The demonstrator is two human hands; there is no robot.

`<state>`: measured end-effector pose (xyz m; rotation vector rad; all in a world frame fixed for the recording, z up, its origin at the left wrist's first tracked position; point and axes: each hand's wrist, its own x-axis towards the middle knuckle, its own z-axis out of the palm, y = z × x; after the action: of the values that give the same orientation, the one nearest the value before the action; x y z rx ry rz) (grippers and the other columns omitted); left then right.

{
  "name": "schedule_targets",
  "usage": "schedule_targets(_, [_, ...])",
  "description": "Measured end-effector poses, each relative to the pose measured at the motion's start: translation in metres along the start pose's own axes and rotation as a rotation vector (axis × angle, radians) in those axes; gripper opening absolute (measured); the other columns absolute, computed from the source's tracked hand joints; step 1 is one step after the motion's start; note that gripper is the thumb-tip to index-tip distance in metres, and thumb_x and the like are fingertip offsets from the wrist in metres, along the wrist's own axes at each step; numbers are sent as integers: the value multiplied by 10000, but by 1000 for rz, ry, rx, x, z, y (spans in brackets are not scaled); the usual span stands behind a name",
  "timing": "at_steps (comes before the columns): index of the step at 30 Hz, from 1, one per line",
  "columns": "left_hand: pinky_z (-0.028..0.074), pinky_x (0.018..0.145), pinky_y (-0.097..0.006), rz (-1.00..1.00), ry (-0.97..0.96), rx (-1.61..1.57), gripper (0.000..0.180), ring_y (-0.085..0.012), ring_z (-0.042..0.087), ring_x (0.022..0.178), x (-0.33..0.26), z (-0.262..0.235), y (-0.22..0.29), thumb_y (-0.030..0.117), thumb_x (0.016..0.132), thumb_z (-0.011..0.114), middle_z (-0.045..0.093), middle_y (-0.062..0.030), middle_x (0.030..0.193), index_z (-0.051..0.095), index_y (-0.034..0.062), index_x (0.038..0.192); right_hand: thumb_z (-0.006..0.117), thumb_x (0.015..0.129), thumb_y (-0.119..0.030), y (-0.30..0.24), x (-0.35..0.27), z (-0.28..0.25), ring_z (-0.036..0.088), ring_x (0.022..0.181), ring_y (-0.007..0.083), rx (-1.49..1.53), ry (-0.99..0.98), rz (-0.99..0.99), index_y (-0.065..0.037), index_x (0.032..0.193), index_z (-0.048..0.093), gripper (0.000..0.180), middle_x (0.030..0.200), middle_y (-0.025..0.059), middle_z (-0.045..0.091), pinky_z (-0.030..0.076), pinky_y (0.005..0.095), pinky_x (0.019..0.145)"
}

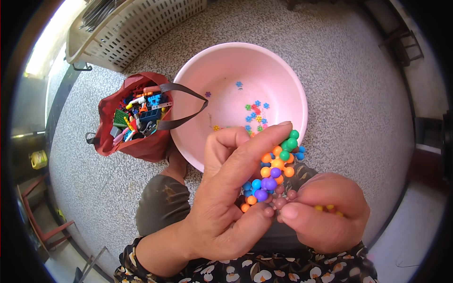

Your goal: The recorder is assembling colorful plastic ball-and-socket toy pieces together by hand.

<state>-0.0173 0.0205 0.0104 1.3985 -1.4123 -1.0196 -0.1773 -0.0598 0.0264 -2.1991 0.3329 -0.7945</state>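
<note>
A red bag (147, 147) of mixed toy pieces (150, 114) stands open on the floor at left. Its dark strap (171, 125) loops over the pink tub (295, 75); a tug on it could tip the bag and spill pieces among the small flower shapes (257, 112) lying in the tub.

The left hand (219, 188) grips a knobbly toy (277, 164) of green, orange, purple and blue balls, held up in front of the tub's near edge. Squeezing it too hard might pop a ball joint loose. The right hand (337, 212) pinches a brown piece (281, 203) against the toy's lower end; pushed at a slant, it could slip out and drop toward the lap.

As for what is unclear, the bag's deeper contents are buried, the left hand and toy cover part of the tub, and the left fingers hide the toy's back. Whether the brown piece is joined on, I cannot tell. Yellow balls (329, 208) show only partly by the right fingers.
</note>
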Motion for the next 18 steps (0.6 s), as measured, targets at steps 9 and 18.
schedule_targets(9, [291,999,-361,-108,259,-836,570,-278,384,1208,-8,20,3,58,791,516,416,-215,1265,286,-80,1295,636,663,12,2,6,-5,614,695,205,-77,28,78,-24,921,619,262,825,87,601,514,285,604])
schedule_targets(18, [467,724,-248,-210,307,-751,472,-175,585,830,-11,13,3,109,805,599,567,-206,1073,429,-79,1204,640,667,26,5,3,0,615,671,213,-45,99,106,-8,919,605,257,820,98,603,511,283,580])
